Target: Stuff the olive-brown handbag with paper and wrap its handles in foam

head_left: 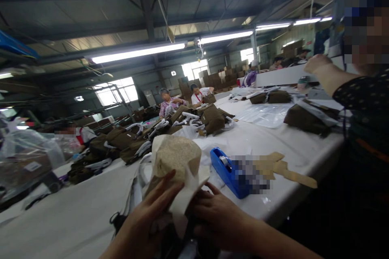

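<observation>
A crumpled bundle of beige paper [176, 156] stands upright in front of me at the near side of the white table. My left hand [154, 206] lies against its left and front, with the fingers extended over the paper. My right hand [212, 210] grips a loose white flap [185, 198] at the right of the bundle, its fingers curled and partly hidden. Below the hands the lower part of the bundle is dark and hard to make out. Just beyond my right hand sits a blue tape dispenser [226, 172].
Tan strips [285, 170] lie right of the dispenser. Brown bags [212, 118] with white-wrapped straps are heaped beyond the bundle, and another bag [306, 117] lies at right. A person [367, 101] stands close at right, one arm over the table [288, 141]. Others sit farther back.
</observation>
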`<state>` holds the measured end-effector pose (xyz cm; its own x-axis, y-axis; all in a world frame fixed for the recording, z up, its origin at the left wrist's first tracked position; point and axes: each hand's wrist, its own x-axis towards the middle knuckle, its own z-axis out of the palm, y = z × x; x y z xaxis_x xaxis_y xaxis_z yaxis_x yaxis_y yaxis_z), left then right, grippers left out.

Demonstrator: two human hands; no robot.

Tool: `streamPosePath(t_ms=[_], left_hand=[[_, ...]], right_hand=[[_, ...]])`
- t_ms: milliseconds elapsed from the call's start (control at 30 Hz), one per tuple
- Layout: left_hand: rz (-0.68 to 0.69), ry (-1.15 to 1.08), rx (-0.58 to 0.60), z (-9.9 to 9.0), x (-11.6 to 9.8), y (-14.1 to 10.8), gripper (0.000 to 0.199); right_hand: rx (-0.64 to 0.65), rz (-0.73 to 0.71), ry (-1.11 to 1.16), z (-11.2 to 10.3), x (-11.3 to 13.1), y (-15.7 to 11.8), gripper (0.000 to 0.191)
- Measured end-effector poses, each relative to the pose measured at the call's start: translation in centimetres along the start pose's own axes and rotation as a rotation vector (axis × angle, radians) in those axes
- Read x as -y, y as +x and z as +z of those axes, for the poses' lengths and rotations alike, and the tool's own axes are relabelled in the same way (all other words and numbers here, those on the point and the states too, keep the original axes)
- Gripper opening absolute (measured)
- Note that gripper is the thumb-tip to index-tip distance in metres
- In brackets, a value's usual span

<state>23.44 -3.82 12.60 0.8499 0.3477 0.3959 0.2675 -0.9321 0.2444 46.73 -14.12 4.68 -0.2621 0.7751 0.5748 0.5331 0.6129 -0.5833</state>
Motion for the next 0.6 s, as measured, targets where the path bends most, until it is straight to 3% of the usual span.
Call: streamPosePath(t_ms=[100,200,267,367,433,600], left_hand=[[-0.029,0.046,0.136,-1.1,-1.4,-1.0,0.070],[-0.077,0.049,0.258,-2.8,-3.6,-0.5,0.045],[-0.106,-0.067,0.391,-4.2,-4.6,0.7,0.026],[-0.210,-0.302,0.658,-5.2,-4.3,2.7,0.030],[-0.247,-0.328,0.691,-4.5,-3.2,3.6,0.035],[-0.175,-0.087,0.640,-0.5,-1.2,4.2,0.057]], right_hand=[[0.082,-0.151,-0.219,-0.1,-0.3,0.0,0.040],[0.055,-0.185,-0.358,-0.2,-1.2,0.2,0.017],[0.040,-0.169,-0.407,-0.2,-1.7,0.3,0.014],[-0.005,-0.140,-0.394,-0.2,-2.2,0.2,0.026],[-0.107,-0.101,-0.391,0.2,-2.3,0.0,0.020],[-0.355,-0.017,-0.217,2.3,-3.5,-0.9,0.021]])
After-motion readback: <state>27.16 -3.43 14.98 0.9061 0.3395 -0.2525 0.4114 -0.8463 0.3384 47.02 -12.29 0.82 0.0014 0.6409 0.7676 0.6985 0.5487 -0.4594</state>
